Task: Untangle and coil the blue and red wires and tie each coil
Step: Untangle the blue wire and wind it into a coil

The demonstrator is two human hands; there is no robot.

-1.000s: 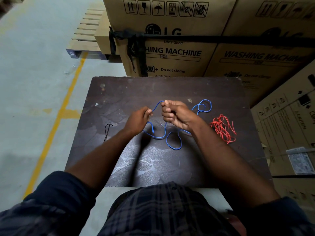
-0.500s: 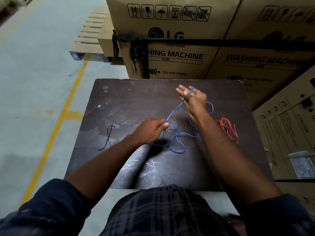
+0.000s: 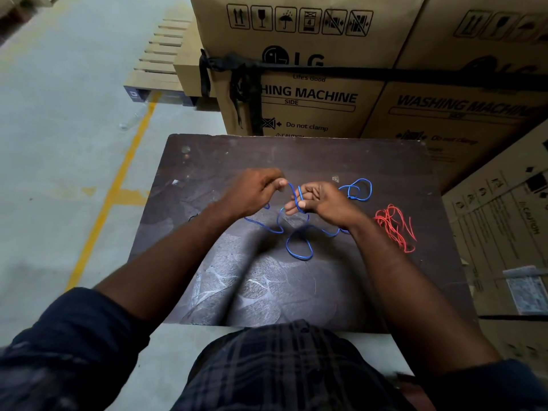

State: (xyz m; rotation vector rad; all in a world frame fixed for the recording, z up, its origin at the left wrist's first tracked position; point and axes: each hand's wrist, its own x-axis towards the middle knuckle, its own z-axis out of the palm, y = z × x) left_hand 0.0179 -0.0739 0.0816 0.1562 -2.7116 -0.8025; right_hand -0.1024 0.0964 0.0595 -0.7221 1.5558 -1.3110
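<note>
Head view, left hand (image 3: pixel 252 191) pinching blue wire (image 3: pixel 299 247), right hand (image 3: pixel 321 200) gripping its loops, slack trailing toward 6 o'clock, red wire (image 3: pixel 394 226) at 3 o'clock, untouched.

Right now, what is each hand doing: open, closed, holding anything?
Left hand: closed, pinching the blue wire.
Right hand: closed, blue wire looped around its fingers.
</note>
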